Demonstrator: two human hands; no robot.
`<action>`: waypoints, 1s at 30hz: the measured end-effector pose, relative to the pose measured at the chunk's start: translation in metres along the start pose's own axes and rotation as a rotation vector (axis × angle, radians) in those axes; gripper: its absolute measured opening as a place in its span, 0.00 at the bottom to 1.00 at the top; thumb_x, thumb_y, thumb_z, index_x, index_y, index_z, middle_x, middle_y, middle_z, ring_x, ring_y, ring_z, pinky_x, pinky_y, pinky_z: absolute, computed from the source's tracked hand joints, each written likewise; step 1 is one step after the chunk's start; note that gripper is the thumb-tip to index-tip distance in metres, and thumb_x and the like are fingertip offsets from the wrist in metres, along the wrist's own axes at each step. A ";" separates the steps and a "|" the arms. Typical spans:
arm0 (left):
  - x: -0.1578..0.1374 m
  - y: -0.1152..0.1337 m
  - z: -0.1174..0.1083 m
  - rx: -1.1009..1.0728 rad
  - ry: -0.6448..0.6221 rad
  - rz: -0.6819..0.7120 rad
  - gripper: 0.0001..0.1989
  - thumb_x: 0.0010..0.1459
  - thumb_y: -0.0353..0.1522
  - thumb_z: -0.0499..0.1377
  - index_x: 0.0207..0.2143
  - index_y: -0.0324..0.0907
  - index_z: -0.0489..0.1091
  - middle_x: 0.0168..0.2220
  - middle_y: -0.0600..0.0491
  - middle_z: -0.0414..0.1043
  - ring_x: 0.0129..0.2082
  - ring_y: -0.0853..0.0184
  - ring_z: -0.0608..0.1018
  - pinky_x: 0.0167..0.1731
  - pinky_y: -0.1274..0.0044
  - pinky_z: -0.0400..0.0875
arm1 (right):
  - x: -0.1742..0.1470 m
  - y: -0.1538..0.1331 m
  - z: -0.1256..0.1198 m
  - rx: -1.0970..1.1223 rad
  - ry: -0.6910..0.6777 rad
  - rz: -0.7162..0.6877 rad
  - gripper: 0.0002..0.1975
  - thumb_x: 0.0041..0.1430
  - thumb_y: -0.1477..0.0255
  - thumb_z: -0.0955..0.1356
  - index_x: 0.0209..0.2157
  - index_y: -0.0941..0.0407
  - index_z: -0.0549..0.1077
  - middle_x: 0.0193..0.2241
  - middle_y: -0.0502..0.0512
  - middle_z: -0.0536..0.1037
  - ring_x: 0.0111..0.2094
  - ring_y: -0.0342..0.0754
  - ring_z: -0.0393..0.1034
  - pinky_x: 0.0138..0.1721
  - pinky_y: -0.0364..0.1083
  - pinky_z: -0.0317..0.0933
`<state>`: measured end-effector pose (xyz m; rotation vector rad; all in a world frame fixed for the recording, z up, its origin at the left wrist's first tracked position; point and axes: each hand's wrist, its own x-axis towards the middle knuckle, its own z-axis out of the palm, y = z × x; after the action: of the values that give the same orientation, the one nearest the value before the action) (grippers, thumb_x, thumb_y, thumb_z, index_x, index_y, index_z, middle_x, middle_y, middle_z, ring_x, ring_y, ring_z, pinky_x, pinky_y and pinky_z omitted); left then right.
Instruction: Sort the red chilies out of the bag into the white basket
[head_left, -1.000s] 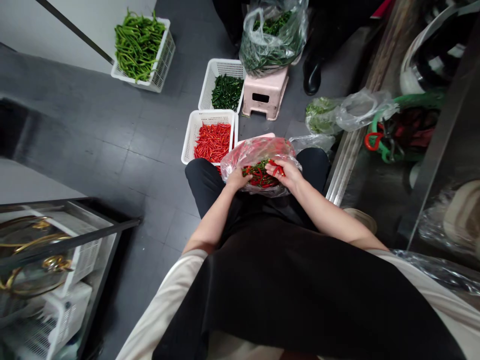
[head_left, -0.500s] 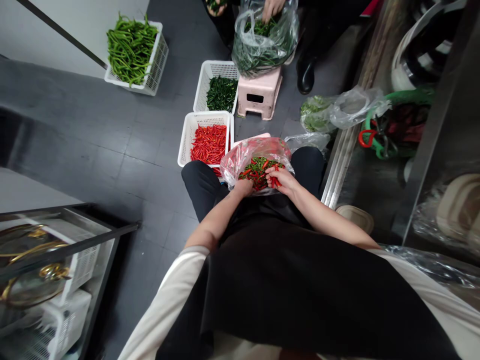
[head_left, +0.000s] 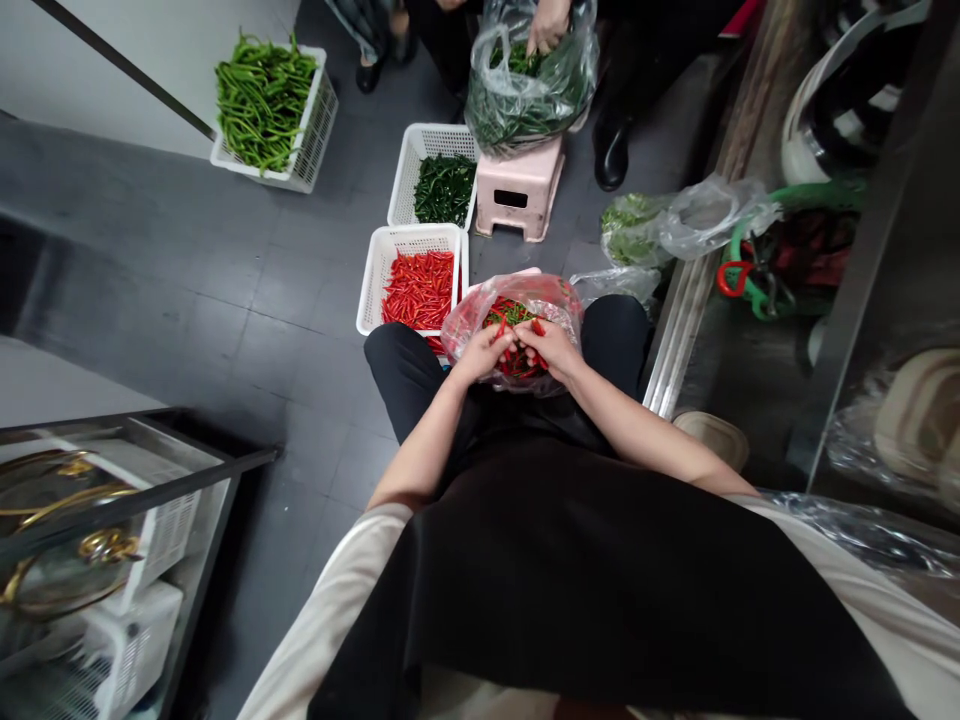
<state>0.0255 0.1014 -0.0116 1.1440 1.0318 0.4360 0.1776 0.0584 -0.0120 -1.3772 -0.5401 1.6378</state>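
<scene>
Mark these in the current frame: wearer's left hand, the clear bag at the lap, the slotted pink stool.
Left hand [head_left: 481, 354]: head view, back of the hand.
Clear bag [head_left: 553, 291]: head view, its far side.
Pink stool [head_left: 519, 178]: head view, side panel above the slot.

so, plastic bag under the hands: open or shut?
Open: the plastic bag gapes at the top, red chilies showing inside.

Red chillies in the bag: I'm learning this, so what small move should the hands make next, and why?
Pinching off a stem seems sensible next: the left hand and right hand nearly meet over the open bag, both gripping red chillies, and green stems show inside.
</scene>
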 end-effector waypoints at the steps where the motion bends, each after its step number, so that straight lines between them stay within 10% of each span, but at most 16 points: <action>1: 0.001 0.003 -0.001 -0.077 0.048 -0.032 0.12 0.54 0.39 0.60 0.31 0.39 0.69 0.26 0.55 0.69 0.19 0.78 0.64 0.20 0.85 0.57 | 0.002 -0.002 -0.001 0.012 0.014 0.005 0.10 0.48 0.66 0.73 0.27 0.57 0.71 0.16 0.45 0.67 0.14 0.36 0.56 0.13 0.37 0.54; 9: 0.001 0.010 -0.005 -0.354 0.113 -0.147 0.14 0.51 0.40 0.63 0.35 0.38 0.70 0.27 0.54 0.71 0.16 0.81 0.60 0.14 0.85 0.46 | 0.003 0.002 -0.005 -0.298 -0.121 -0.048 0.09 0.47 0.66 0.72 0.27 0.56 0.71 0.12 0.42 0.64 0.12 0.37 0.54 0.14 0.39 0.50; 16: 0.001 0.002 0.002 0.032 0.172 -0.009 0.11 0.49 0.37 0.63 0.26 0.37 0.68 0.19 0.59 0.63 0.19 0.78 0.63 0.23 0.83 0.58 | 0.002 -0.007 -0.002 -0.554 -0.191 -0.140 0.12 0.48 0.66 0.70 0.19 0.56 0.65 0.12 0.43 0.63 0.14 0.37 0.54 0.15 0.38 0.45; 25: 0.001 -0.028 0.014 0.090 0.390 0.031 0.09 0.52 0.31 0.60 0.23 0.38 0.63 0.21 0.60 0.62 0.22 0.76 0.63 0.27 0.82 0.59 | 0.018 0.016 0.005 -0.509 -0.083 0.094 0.11 0.52 0.70 0.67 0.21 0.56 0.61 0.13 0.44 0.63 0.10 0.36 0.50 0.12 0.39 0.41; 30: 0.000 -0.018 0.015 -0.206 0.370 -0.141 0.11 0.53 0.34 0.60 0.25 0.39 0.61 0.17 0.62 0.56 0.17 0.79 0.57 0.21 0.84 0.53 | 0.007 0.012 0.004 -0.161 -0.288 0.107 0.15 0.51 0.64 0.68 0.23 0.55 0.59 0.15 0.43 0.61 0.13 0.36 0.48 0.14 0.39 0.45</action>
<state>0.0346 0.0865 -0.0272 0.8167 1.3457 0.6414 0.1700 0.0594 -0.0240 -1.3101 -0.7921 1.9301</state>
